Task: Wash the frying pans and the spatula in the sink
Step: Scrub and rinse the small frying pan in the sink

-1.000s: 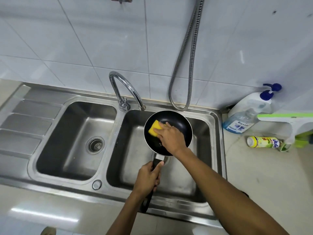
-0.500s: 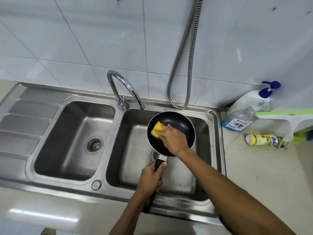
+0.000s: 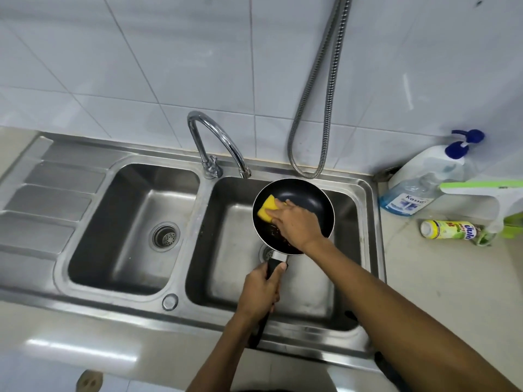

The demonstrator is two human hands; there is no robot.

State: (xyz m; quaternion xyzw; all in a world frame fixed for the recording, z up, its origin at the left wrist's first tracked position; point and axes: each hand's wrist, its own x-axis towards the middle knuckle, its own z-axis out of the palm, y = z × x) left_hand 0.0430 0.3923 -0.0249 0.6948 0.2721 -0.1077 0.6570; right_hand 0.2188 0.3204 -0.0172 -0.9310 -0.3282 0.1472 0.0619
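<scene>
Head view, one entry: pan (image 3: pixel 307 198), small, black, non-stick, held over the right basin of the sink (image 3: pixel 119 306), above its drain (image 3: pixel 266 251) and clear of the floor of the basin, with its far rim near the back wall. Left hand (image 3: pixel 260 290): fingers wrapped round the handle (image 3: pixel 274 265), the pan's only support. Right hand (image 3: pixel 297 222): fingers laid fairly straight on top of a yellow sponge (image 3: pixel 266 211), pressing it against the pan's inner left side; thumb hidden, so a pinch cannot be ruled out. Dark residue (image 3: pixel 278 234) lies on the near part of the pan floor, partly under the right wrist. Tap (image 3: pixel 216 140): spout ends over the basin's back left corner, no water seen running. Hose (image 3: pixel 325 89), soap bottle (image 3: pixel 418 190) and a fallen small bottle (image 3: pixel 450 230) stand well apart on the right. No second pan and no spatula in view. Hazards, as judged: each push of the sponge levers against a one-handed hold, so a soapy handle may twist or slip and drop the pan into the basin; a sponge merely pressed may skid over the rim; residue under the wrist may be missed.
</scene>
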